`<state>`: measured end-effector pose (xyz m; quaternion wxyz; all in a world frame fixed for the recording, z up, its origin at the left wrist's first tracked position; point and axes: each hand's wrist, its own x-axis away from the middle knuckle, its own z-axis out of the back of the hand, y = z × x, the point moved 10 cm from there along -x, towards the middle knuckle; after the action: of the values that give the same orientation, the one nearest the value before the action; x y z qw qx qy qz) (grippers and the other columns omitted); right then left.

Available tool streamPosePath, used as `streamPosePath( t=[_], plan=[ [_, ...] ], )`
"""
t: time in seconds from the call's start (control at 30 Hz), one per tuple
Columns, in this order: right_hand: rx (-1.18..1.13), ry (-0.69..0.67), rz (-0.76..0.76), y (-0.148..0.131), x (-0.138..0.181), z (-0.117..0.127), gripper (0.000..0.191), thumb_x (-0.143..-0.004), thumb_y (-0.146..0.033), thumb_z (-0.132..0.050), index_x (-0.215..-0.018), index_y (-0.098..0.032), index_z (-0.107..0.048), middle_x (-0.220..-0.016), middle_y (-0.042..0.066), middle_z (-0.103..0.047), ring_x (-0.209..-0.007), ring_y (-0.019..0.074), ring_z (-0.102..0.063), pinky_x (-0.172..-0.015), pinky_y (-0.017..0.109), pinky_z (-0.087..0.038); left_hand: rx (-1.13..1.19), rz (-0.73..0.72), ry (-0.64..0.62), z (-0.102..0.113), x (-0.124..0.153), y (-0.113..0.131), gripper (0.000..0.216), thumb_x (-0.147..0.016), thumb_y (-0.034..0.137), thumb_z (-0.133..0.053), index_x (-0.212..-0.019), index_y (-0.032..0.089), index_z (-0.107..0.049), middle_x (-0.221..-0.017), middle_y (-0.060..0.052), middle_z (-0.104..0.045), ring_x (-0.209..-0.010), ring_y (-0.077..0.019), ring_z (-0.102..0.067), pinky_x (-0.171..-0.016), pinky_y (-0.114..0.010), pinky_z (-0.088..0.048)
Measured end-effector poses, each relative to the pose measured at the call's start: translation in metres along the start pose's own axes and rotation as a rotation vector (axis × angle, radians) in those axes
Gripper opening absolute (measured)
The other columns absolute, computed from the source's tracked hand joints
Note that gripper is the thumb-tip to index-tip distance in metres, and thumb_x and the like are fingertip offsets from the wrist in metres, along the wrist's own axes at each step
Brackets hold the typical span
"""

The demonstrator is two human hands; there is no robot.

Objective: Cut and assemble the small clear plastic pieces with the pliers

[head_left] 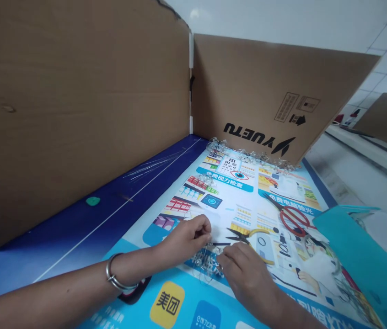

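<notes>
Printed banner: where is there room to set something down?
Bare: around the yellow logo, between bracelet, wire clump and right hand. Crowded: right side, with yellow-handled pliers, scissors and teal sheet; far edge, wire bits along cardboard.

Wire cluster (206,266) silvery; pliers (244,237) yellow-handled; scissors (283,214) red-handled; cardboard (248,82) brown, black-printed.

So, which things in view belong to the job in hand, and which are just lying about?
Likely part of the job:
silvery wire bits, between the left hand and right hand
yellow-handled pliers, near the right hand

Seemingly just lying about:
green lump
clear strands
red-handled scissors, in neither hand, though possibly a spare tool
</notes>
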<state>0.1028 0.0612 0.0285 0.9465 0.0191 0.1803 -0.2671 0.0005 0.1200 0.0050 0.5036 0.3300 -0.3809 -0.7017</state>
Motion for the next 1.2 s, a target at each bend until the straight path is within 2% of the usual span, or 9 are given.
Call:
streamPosePath(
  t=[0.33,0.63,0.87,1.03,1.2],
  plan=[
    [-0.039,0.024,0.007,-0.001,-0.005,0.005,0.017,-0.084,-0.012,-0.046,-0.096,-0.016,-0.057,-0.087,0.007,-0.057,-0.077,0.0164,-0.048,-0.067,0.032,-0.04,0.084,-0.019,-0.06,-0.003,0.001,0.004,0.007,-0.078,0.012,-0.046,-0.079,0.018,-0.046,-0.066,0.005,-0.047,-0.06,-0.0085,-0.042,-0.055,-0.019,-0.033],
    [-0.009,0.016,-0.003,0.001,-0.002,0.001,0.02,-0.084,-0.013,-0.048,-0.101,-0.016,-0.056,-0.091,0.007,-0.058,-0.081,0.0173,-0.049,-0.071,0.034,-0.041,0.032,-0.031,-0.114,-0.004,0.003,0.011,0.007,-0.078,0.014,-0.046,-0.082,0.019,-0.047,-0.069,0.004,-0.052,-0.06,-0.0094,-0.047,-0.054,-0.02,-0.035],
    [-0.009,0.011,0.007,0.0,-0.001,0.0,0.02,-0.083,-0.011,-0.048,-0.101,-0.016,-0.056,-0.093,0.008,-0.058,-0.082,0.0179,-0.049,-0.072,0.035,-0.041,-0.11,-0.074,-0.116,0.002,0.006,0.018,0.013,-0.075,0.014,-0.049,-0.086,0.019,-0.054,-0.081,0.0,-0.058,-0.072,-0.0134,-0.053,-0.065,-0.024,-0.04],
    [0.015,0.03,0.009,-0.001,0.0,0.002,0.02,-0.083,-0.011,-0.048,-0.101,-0.016,-0.056,-0.093,0.008,-0.057,-0.083,0.018,-0.049,-0.073,0.035,-0.041,-0.223,-0.129,-0.104,0.0,0.006,0.022,0.012,-0.073,0.014,-0.05,-0.082,0.018,-0.057,-0.077,0.0,-0.058,-0.071,-0.0142,-0.052,-0.064,-0.024,-0.039],
    [0.027,0.049,0.019,-0.003,0.0,0.003,0.02,-0.083,-0.011,-0.048,-0.101,-0.016,-0.056,-0.093,0.008,-0.058,-0.086,0.0183,-0.05,-0.074,0.035,-0.041,-0.158,-0.105,-0.116,-0.004,0.007,0.017,0.012,-0.075,0.013,-0.046,-0.081,0.017,-0.056,-0.073,0.0,-0.058,-0.066,-0.0124,-0.051,-0.06,-0.022,-0.037]
  ],
)
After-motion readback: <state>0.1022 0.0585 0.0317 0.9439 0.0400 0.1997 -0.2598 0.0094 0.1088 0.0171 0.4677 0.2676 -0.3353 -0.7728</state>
